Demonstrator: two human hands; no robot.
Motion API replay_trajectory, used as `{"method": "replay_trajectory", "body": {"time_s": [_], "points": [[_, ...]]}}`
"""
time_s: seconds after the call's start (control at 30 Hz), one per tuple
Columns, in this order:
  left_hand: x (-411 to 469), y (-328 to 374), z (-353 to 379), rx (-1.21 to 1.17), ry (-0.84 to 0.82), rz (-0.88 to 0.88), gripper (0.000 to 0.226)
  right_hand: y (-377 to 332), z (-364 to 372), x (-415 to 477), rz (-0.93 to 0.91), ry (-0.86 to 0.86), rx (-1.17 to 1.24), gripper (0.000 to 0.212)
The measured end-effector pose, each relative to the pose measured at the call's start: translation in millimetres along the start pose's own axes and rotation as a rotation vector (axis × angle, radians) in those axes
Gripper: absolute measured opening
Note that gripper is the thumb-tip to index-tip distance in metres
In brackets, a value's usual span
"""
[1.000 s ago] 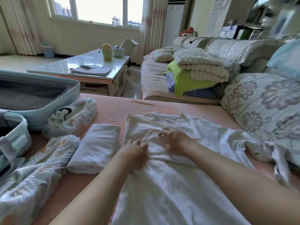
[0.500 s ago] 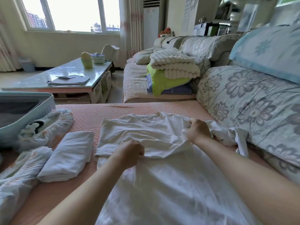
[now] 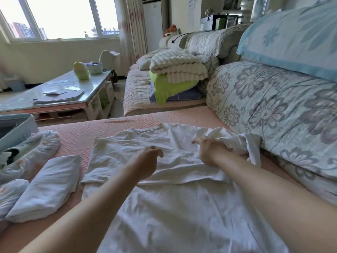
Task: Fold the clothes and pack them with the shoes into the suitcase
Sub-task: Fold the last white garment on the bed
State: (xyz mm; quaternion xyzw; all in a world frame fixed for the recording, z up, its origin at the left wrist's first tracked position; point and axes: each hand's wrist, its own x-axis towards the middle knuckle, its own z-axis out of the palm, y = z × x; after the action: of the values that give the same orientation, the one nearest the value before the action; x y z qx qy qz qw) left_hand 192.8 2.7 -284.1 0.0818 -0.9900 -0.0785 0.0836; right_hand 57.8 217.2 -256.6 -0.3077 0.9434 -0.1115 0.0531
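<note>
The white crumpled cotton shirt point(image 3: 169, 194) lies part-folded beneath both hands. The right hand point(image 3: 209, 150) presses it with straight fingers. The left hand point(image 3: 147, 161) hovers loosely curled and empty. Left of that hand lie a folded white garment point(image 3: 49, 185), cloth-covered shoes point(image 3: 38, 152) and a pale-blue suitcase point(image 3: 18, 125). Packing appears not yet begun.

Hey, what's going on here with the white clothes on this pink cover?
A person is folding a white shirt spread on the pink cover. The right hand lies flat on its upper right part, fingers straight. The left hand hovers over the middle, fingers loosely curled, holding nothing. A folded white garment lies to the left, beside shoes in floral covers. The suitcase stands open at the left edge.
</note>
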Motion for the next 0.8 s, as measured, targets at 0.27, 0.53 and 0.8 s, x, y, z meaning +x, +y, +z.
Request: {"method": "replay_trajectory", "body": {"time_s": [0.27,0.53,0.8], "points": [[63,1,12,0.255,-0.199,-0.062,0.037,15,17,11,-0.059,-0.008,-0.469,0.042],[100,-11,6,-0.151,0.336,-0.24,0.022,30,7,66,-0.067,0.52,-0.445,0.036],[75,-15,47,0.022,-0.18,-0.339,0.058,14,44,55,-0.157,-0.054,-0.135,0.048]]}}
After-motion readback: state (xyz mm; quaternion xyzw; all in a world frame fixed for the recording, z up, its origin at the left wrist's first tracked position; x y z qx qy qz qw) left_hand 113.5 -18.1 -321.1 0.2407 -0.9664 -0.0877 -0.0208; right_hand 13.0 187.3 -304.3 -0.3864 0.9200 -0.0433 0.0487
